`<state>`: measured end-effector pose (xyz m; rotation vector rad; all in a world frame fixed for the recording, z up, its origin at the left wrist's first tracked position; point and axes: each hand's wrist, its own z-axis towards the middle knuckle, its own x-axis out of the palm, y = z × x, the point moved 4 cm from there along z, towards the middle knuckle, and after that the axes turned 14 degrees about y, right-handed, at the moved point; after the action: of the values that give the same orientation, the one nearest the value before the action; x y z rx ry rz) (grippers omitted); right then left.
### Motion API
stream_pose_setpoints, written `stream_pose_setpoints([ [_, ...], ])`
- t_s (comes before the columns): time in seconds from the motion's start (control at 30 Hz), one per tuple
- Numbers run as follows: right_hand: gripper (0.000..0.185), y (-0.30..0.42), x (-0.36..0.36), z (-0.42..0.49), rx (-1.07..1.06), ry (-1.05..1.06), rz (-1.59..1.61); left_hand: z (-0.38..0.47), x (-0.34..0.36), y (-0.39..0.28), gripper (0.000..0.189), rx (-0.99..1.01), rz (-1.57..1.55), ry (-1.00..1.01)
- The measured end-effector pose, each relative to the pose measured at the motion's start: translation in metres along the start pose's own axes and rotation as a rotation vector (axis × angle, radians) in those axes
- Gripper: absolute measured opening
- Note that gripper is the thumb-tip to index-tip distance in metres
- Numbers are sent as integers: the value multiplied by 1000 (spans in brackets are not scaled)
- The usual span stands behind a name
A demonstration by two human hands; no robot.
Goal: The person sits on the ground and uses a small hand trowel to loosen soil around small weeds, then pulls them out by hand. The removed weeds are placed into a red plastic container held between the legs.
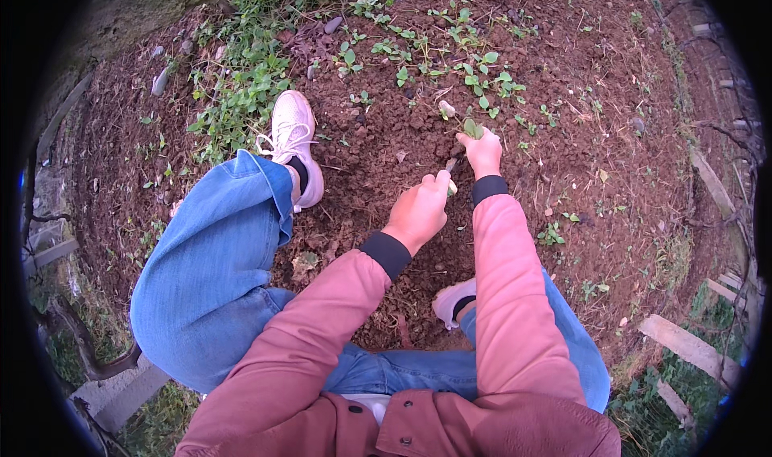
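Note:
My left hand (419, 211) is closed around the handle of a small tool (451, 164), whose metal end points forward to the soil by my other hand; its exact kind is hidden. A pale green-white piece shows beside that fist. Ahead and to the right, my right hand (481, 150) pinches a small leafy green plant (473, 129) just above the ground. Loose reddish-brown soil (386, 149) lies around both hands. A pale stone (447, 109) rests just beyond the plant. Low green seedlings (482, 83) grow past my right hand.
My light sneaker (292, 137) stands left of my hands, beside a dense patch of weeds (241, 101). The other sneaker (452, 303) is behind my right forearm. Grey stones (160, 81) lie at the upper left. Posts (687, 339) and bare vines line both sides.

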<state>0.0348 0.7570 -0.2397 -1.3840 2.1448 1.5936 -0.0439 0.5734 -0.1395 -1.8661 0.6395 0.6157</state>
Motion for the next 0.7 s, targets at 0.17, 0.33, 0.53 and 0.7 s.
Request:
stream_pose_setpoints([
  [0.17,33,3,-5,-10,97,172,104,-24,-13,-17,27,22,-46,-12],
  [0.33,23,-26,16,-39,173,425,616,-51,-17,-16,28,-43,-47,9],
  [0.53,12,-77,-14,-46,201,37,1328,-52,-24,-9,25,-56,-91,-28],
  [0.7,30,-83,-55,-14,39,-199,638,-30,-23,-18,24,41,-103,14],
])
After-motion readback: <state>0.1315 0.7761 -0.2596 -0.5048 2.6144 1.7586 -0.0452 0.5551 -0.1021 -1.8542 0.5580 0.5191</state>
